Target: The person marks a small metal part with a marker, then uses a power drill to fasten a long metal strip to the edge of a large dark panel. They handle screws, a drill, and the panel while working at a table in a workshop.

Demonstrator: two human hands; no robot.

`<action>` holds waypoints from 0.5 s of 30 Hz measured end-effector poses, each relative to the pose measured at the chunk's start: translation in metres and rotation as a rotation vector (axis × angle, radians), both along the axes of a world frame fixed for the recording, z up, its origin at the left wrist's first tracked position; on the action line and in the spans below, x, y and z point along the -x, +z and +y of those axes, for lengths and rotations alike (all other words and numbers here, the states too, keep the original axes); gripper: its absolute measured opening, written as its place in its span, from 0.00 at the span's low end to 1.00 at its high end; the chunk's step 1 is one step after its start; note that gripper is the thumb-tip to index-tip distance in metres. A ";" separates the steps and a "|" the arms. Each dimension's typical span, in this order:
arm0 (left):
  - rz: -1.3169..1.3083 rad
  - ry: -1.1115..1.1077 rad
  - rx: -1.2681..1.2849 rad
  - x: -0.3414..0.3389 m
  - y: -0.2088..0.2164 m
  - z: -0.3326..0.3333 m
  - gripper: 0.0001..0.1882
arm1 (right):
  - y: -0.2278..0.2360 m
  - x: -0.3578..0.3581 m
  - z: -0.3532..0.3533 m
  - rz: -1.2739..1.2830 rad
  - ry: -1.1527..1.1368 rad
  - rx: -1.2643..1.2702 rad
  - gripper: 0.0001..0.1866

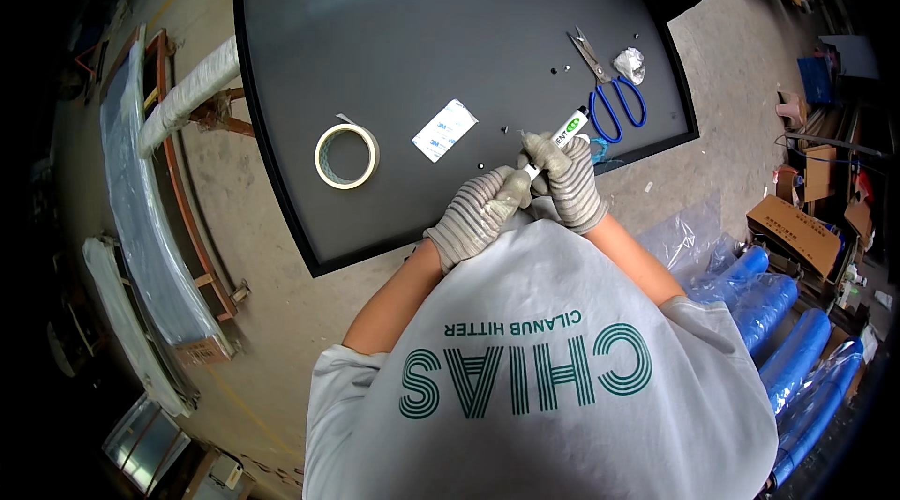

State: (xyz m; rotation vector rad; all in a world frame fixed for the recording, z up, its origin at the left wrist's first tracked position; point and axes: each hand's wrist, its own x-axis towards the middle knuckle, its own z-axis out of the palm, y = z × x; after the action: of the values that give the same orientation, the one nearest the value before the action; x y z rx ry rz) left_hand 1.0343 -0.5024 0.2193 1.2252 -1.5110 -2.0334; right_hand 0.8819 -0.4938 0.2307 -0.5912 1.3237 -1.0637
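Dark tabletop (394, 50) | white tube (565, 133), green mark (573, 124), black end (583, 110) | right hand (570, 183) grips it | left hand (476, 209): grip unclear

slim wht tube (569, 128), marked w/ green patch & dk print, is gripped in r. hand (570, 179), lower end partly hidden by l. hand (478, 209); held aslant nr tabletop's (370, 238) near edge, blk end pointed fwd-r.

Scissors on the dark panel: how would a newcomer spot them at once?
Find the large dark panel. Toward its right edge, beyond the gloved right hand with its white tube, lie scissors, blades pointing away from the person. Blue loop handles set them apart from the crumpled white wad beside them.
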 end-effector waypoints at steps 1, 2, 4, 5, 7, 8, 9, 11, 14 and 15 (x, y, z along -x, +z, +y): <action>0.098 0.028 -0.259 -0.003 0.012 -0.003 0.22 | 0.002 -0.002 0.000 -0.007 -0.003 0.004 0.16; 0.175 0.051 -0.362 -0.008 0.013 -0.001 0.23 | -0.001 -0.004 0.001 -0.016 -0.005 -0.021 0.17; 0.332 0.031 -0.562 -0.024 0.013 -0.002 0.23 | 0.001 -0.002 -0.001 -0.089 -0.149 -0.046 0.17; 0.410 0.017 -0.665 -0.034 0.013 -0.003 0.24 | 0.000 0.000 -0.004 -0.125 -0.226 -0.061 0.17; 0.411 0.143 -0.722 -0.067 0.000 0.001 0.24 | -0.031 0.070 -0.020 -0.408 -0.311 0.185 0.17; 0.303 0.242 -0.566 -0.080 -0.009 0.004 0.23 | -0.028 0.095 -0.024 -0.357 -0.354 0.201 0.17; 0.193 0.338 -0.410 -0.089 -0.017 0.007 0.23 | -0.020 0.115 -0.026 -0.307 -0.396 0.215 0.16; -0.300 0.301 0.132 -0.103 -0.060 0.008 0.16 | -0.007 0.134 -0.022 -0.161 -0.509 0.176 0.16; -0.766 -0.050 0.813 -0.097 -0.055 -0.004 0.15 | -0.013 0.129 -0.009 -0.158 -0.475 0.228 0.15; -0.782 -0.092 0.803 -0.092 -0.057 -0.004 0.16 | -0.019 0.124 -0.004 -0.175 -0.455 0.245 0.14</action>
State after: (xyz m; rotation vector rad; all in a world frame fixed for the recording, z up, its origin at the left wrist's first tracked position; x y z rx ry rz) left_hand 1.1262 -0.5063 0.1627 1.6287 -2.3977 -0.7485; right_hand 0.7577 -0.4973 0.2120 -0.3688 1.2087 -1.6293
